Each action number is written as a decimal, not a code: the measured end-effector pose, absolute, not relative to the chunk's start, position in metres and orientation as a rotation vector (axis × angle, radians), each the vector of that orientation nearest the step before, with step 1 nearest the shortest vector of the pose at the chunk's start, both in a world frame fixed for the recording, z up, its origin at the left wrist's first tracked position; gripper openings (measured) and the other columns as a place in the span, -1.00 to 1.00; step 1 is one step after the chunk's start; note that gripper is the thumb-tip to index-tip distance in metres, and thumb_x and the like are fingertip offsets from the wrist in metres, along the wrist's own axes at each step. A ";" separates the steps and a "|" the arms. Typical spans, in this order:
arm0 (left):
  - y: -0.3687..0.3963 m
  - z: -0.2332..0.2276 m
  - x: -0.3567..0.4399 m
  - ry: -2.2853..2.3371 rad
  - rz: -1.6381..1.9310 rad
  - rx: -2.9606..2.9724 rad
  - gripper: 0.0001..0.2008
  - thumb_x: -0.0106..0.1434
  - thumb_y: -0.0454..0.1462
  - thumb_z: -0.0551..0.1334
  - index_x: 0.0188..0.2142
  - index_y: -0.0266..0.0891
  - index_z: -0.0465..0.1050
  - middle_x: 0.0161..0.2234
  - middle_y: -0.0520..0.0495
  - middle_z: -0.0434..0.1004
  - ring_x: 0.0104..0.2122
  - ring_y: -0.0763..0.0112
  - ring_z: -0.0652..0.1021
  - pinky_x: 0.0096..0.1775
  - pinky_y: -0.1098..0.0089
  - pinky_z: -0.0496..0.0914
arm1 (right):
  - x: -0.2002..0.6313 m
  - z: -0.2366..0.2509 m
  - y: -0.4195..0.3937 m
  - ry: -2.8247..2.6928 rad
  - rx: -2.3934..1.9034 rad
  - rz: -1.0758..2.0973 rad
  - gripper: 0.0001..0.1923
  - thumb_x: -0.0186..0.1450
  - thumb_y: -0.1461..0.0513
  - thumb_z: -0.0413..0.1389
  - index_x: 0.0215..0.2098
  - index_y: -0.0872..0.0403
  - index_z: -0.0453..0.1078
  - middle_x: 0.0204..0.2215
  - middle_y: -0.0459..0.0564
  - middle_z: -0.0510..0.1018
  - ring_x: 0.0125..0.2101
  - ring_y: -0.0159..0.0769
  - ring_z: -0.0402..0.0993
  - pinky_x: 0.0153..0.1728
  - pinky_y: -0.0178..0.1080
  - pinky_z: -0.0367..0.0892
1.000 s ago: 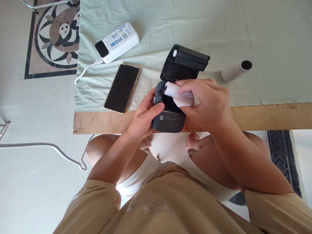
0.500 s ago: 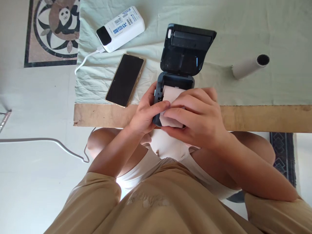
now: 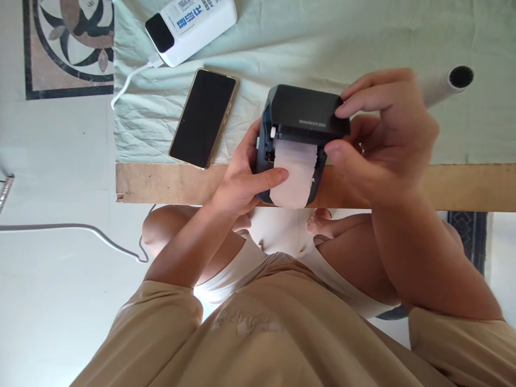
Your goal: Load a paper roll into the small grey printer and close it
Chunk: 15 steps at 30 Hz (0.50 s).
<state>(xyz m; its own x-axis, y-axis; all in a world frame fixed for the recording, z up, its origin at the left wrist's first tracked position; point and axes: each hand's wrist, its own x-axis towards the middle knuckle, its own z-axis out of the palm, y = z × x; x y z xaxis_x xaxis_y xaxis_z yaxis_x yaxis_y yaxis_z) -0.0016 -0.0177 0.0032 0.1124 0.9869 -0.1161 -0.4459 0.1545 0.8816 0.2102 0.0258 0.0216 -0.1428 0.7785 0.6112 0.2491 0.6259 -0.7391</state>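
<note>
The light is soft and moderate, and the floor (image 3: 48, 317) at lower left is nearly washed out to white. Faint shadows lie in the folds of the cloth (image 3: 298, 48). The right hand (image 3: 391, 140) looks slightly blurred.

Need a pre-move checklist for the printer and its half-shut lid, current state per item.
1. Printer held: ok. The left hand grips the black printer at its side.
2. Lid shut: not ok. The lid stands partly open.
3. Right hand firm on the lid: cannot tell. The fingertips of the right hand are at the lid's corner, but how firmly is unclear.
4. Paper led out: ok. The paper strip runs from under the lid over the front, left thumb on it.
5. Paper seated inside: cannot tell. Hidden by the lid.
6. Phone clear: ok. The phone lies apart from the printer.
</note>
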 end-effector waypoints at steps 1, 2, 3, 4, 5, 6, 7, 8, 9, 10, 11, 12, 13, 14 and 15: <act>-0.018 0.003 -0.002 0.867 1.231 0.790 -0.45 0.16 -0.05 0.64 0.07 -0.11 0.60 -0.21 -0.01 0.71 -0.01 0.00 0.78 0.02 0.14 0.68 | 0.211 0.022 0.025 -1.726 -0.850 0.577 -0.74 0.28 0.02 0.42 -0.13 -0.10 0.60 -0.03 -0.04 0.59 -0.46 -0.46 0.25 -0.58 -0.26 0.20; -0.018 0.002 -0.003 0.866 1.220 0.775 -0.44 0.14 -0.09 0.65 0.07 -0.13 0.59 -0.23 -0.01 0.69 -0.02 -0.01 0.78 0.02 0.13 0.68 | 0.212 0.022 0.024 -1.759 -0.856 0.584 -0.74 0.26 0.05 0.41 -0.13 -0.10 0.58 0.01 -0.04 0.57 -0.47 -0.47 0.23 -0.57 -0.26 0.22; -0.018 0.002 -0.004 0.864 1.211 0.761 -0.41 0.11 -0.12 0.67 0.08 -0.15 0.58 -0.24 -0.01 0.68 -0.04 -0.01 0.78 0.01 0.14 0.68 | 0.213 0.022 0.024 -1.800 -0.861 0.598 -0.74 0.25 0.07 0.40 -0.13 -0.10 0.56 0.04 -0.04 0.55 -0.47 -0.48 0.23 -0.56 -0.25 0.27; -0.017 0.002 -0.005 0.865 1.208 0.746 -0.37 0.09 -0.13 0.68 0.10 -0.17 0.57 -0.24 -0.02 0.68 -0.05 -0.01 0.77 -0.01 0.14 0.68 | 0.215 0.022 0.025 -1.846 -0.867 0.620 -0.74 0.26 0.09 0.39 -0.11 -0.10 0.54 0.08 -0.03 0.53 -0.46 -0.46 0.26 -0.53 -0.23 0.32; -0.017 0.001 -0.006 0.864 1.207 0.737 -0.33 0.07 -0.14 0.69 0.12 -0.17 0.56 -0.23 -0.03 0.69 -0.06 0.00 0.77 -0.02 0.16 0.68 | 0.217 0.022 0.025 -1.886 -0.872 0.647 -0.74 0.26 0.11 0.38 -0.10 -0.11 0.53 0.11 -0.01 0.52 -0.44 -0.44 0.32 -0.51 -0.21 0.38; -0.016 0.001 -0.006 0.856 1.208 0.738 -0.32 0.07 -0.13 0.70 0.14 -0.16 0.56 -0.21 -0.04 0.70 -0.07 0.01 0.77 -0.04 0.18 0.68 | 0.218 0.023 0.026 -1.919 -0.878 0.684 -0.73 0.27 0.13 0.38 -0.09 -0.11 0.52 0.14 0.00 0.51 -0.40 -0.40 0.38 -0.48 -0.19 0.42; -0.016 0.001 -0.007 0.837 1.211 0.751 -0.32 0.09 -0.13 0.69 0.15 -0.15 0.56 -0.17 -0.05 0.72 -0.07 0.03 0.77 -0.06 0.21 0.68 | 0.220 0.023 0.026 -1.947 -0.882 0.729 -0.72 0.27 0.13 0.39 -0.07 -0.11 0.51 0.17 0.02 0.50 -0.37 -0.36 0.43 -0.46 -0.17 0.46; -0.015 0.000 -0.007 0.806 1.209 0.772 -0.35 0.12 -0.15 0.68 0.16 -0.14 0.56 -0.12 -0.06 0.73 -0.07 0.08 0.76 -0.07 0.24 0.68 | 0.221 0.024 0.026 -1.965 -0.888 0.773 -0.70 0.27 0.11 0.39 -0.06 -0.11 0.51 0.20 0.03 0.49 -0.33 -0.33 0.47 -0.44 -0.16 0.48; -0.014 -0.001 -0.008 0.771 1.207 0.796 -0.39 0.16 -0.18 0.65 0.16 -0.12 0.57 -0.07 -0.05 0.75 -0.07 0.14 0.76 -0.08 0.29 0.68 | 0.221 0.024 0.025 -1.970 -0.895 0.811 -0.69 0.28 0.09 0.40 -0.06 -0.11 0.50 0.22 0.04 0.49 -0.29 -0.29 0.49 -0.42 -0.15 0.50; -0.014 -0.001 -0.008 0.736 1.202 0.818 -0.41 0.18 -0.21 0.64 0.17 -0.09 0.57 -0.02 -0.04 0.76 -0.07 0.20 0.75 -0.08 0.33 0.67 | 0.221 0.025 0.024 -1.966 -0.905 0.846 -0.69 0.29 0.06 0.40 -0.06 -0.11 0.49 0.25 0.05 0.48 -0.26 -0.27 0.51 -0.40 -0.14 0.51; -0.013 -0.002 -0.009 0.709 1.202 0.834 -0.42 0.19 -0.24 0.63 0.18 -0.07 0.58 0.01 -0.03 0.76 -0.08 0.24 0.75 -0.09 0.36 0.67 | 0.220 0.025 0.022 -1.949 -0.918 0.880 -0.68 0.31 0.02 0.39 -0.06 -0.11 0.48 0.26 0.05 0.47 -0.23 -0.25 0.52 -0.38 -0.12 0.52; -0.013 -0.002 -0.010 0.693 1.199 0.844 -0.41 0.20 -0.25 0.62 0.19 -0.05 0.58 0.01 -0.01 0.76 -0.08 0.26 0.74 -0.09 0.37 0.67 | 0.219 0.025 0.021 -1.917 -0.938 0.917 -0.66 0.33 -0.02 0.39 -0.04 -0.12 0.46 0.27 0.05 0.47 -0.20 -0.22 0.53 -0.35 -0.11 0.54; -0.013 -0.002 -0.010 0.690 1.200 0.848 -0.42 0.20 -0.24 0.63 0.18 -0.03 0.59 -0.01 0.00 0.76 -0.08 0.25 0.75 -0.09 0.36 0.66 | 0.217 0.025 0.019 -1.874 -0.965 0.971 -0.61 0.35 -0.07 0.38 0.01 -0.14 0.44 0.26 0.05 0.47 -0.16 -0.19 0.55 -0.32 -0.10 0.55; -0.014 -0.002 -0.010 0.691 1.200 0.852 -0.43 0.20 -0.20 0.63 0.17 -0.01 0.60 -0.06 0.01 0.76 -0.09 0.22 0.75 -0.11 0.34 0.66 | 0.215 0.024 0.019 -1.831 -0.992 1.047 -0.53 0.37 -0.12 0.37 0.10 -0.17 0.40 0.25 0.05 0.48 -0.12 -0.15 0.58 -0.30 -0.09 0.57; -0.015 0.000 -0.009 0.683 1.194 0.861 -0.46 0.21 -0.15 0.62 0.16 0.00 0.61 -0.11 0.01 0.75 -0.10 0.19 0.75 -0.13 0.32 0.65 | 0.213 0.024 0.018 -1.798 -1.011 1.144 -0.43 0.37 -0.18 0.37 0.20 -0.21 0.34 0.24 0.05 0.49 -0.07 -0.12 0.59 -0.27 -0.08 0.59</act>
